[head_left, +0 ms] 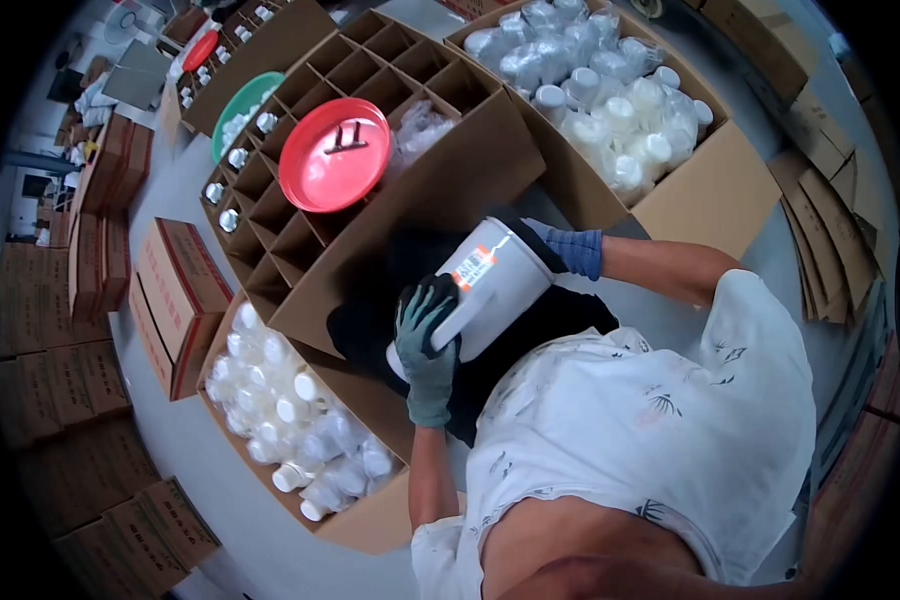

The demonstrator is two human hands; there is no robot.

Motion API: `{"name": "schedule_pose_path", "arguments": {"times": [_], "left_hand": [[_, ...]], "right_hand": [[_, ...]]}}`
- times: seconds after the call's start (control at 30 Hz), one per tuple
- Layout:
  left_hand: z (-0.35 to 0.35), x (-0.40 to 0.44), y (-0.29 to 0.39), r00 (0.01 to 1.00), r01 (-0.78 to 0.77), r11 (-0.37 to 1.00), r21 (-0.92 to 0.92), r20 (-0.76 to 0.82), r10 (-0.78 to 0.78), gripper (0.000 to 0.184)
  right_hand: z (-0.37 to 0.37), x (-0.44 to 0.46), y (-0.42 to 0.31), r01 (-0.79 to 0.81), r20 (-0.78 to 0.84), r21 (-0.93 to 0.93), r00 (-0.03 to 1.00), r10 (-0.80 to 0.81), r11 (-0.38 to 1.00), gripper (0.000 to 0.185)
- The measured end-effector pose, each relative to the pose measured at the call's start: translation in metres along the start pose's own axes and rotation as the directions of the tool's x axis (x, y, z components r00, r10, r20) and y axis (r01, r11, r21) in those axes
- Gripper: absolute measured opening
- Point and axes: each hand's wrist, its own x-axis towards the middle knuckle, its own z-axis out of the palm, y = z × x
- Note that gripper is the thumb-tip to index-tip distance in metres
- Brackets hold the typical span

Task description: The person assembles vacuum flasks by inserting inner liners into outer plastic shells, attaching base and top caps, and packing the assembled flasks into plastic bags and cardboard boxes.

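Observation:
A white plastic jug with a handle and an orange-and-white barcode label is tilted over my lap. My left hand, in a grey-green glove with dark fingertips, is closed around the jug near its handle. At the jug's wide end, my right hand grips the rim; its dark glove has a blue cuff, and part of its fingers is hidden behind the jug. Just beyond the jug stands a cardboard box with dividers, several silver-capped bottles in its cells. On the dividers rests a red basin holding two dark strips.
Open cartons of white-capped bottles stand at the lower left and upper right. A green basin sits behind the divided box. Printed cartons are at the left, and flattened cardboard leans at the right.

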Motion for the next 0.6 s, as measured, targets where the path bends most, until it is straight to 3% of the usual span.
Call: {"name": "schedule_pose_path", "arguments": {"times": [0.03,0.07,0.1,0.13,0.17,0.2,0.23,0.27,0.3,0.33,0.37,0.4,0.43,0.47,0.5,0.57,0.6], "left_hand": [[-0.007,0.015,0.007,0.988,-0.148,0.983,0.109,0.055,0.143,0.033],[-0.009,0.014,-0.012,0.999,0.019,0.993,-0.119,-0.028,-0.022,0.033],[-0.016,0.011,-0.022,0.914,0.392,0.874,-0.287,0.009,-0.406,0.033],[-0.021,0.008,-0.032,0.929,0.369,0.906,-0.207,0.075,-0.362,0.032],[-0.025,0.017,-0.03,0.939,0.328,0.937,-0.122,0.15,-0.309,0.031],[-0.025,0.023,-0.02,0.982,0.146,0.982,0.117,0.106,-0.159,0.031],[-0.026,0.026,-0.014,0.912,0.41,0.903,-0.127,0.044,-0.408,0.034],[-0.022,0.042,0.003,0.997,0.071,0.99,0.12,0.031,-0.075,0.035],[-0.019,0.049,0.022,0.965,-0.262,0.901,0.346,0.095,0.244,0.037],[-0.016,0.053,0.03,0.947,-0.308,0.879,0.364,0.202,0.249,0.038],[-0.021,0.061,0.03,0.946,-0.315,0.874,0.369,0.191,0.261,0.034],[-0.023,0.06,0.018,0.993,-0.076,0.99,0.122,0.094,0.065,0.03],[-0.023,0.054,-0.004,0.987,0.158,0.975,-0.154,0.051,-0.152,0.027],[-0.029,0.045,-0.029,0.929,0.365,0.928,-0.081,0.092,-0.358,0.023],[-0.027,0.043,-0.031,0.944,0.274,0.959,0.075,0.171,-0.283,0.023],[-0.018,0.035,-0.032,0.976,0.165,0.935,0.314,0.087,-0.201,0.024],[-0.009,0.038,-0.022,0.954,0.283,0.952,-0.116,-0.069,-0.292,0.028]], "right_hand": [[0.002,0.002,0.0,0.232,-0.019,-0.204,0.97,-0.24,0.951,0.049],[0.008,0.002,0.003,0.434,0.015,-0.405,0.884,-0.468,0.805,0.048],[0.014,0.004,-0.001,0.58,0.096,-0.57,0.751,-0.653,0.582,0.048],[0.031,0.004,-0.02,0.659,0.212,-0.569,0.696,-0.687,0.492,0.047],[0.038,-0.001,-0.019,0.714,0.301,-0.503,0.673,-0.675,0.487,0.046],[0.036,0.001,-0.028,0.754,0.435,-0.609,0.578,-0.691,0.247,0.047],[0.032,0.004,-0.032,0.743,0.556,-0.669,0.494,-0.668,-0.007,0.048],[0.032,0.019,-0.017,0.678,0.154,-0.391,0.715,-0.682,0.622,0.05],[0.017,0.028,-0.01,0.523,-0.016,-0.212,0.843,-0.538,0.825,0.051],[0.001,0.036,-0.006,0.444,0.077,-0.105,0.896,-0.437,0.89,0.051],[-0.002,0.039,-0.011,0.484,0.124,-0.184,0.875,-0.469,0.855,0.05],[-0.005,0.041,-0.017,0.526,0.17,-0.256,0.85,-0.498,0.811,0.049],[0.012,0.031,-0.033,0.642,0.198,-0.474,0.744,-0.638,0.602,0.048],[0.022,0.027,-0.044,0.689,0.261,-0.644,0.607,-0.751,0.333,0.047],[0.016,0.025,-0.042,0.763,0.461,-0.636,0.493,-0.738,0.113,0.046],[0.004,0.032,-0.043,0.69,0.313,-0.429,0.719,-0.621,0.583,0.047],[-0.005,0.038,-0.043,0.57,0.268,-0.276,0.819,-0.508,0.773,0.048]]}}
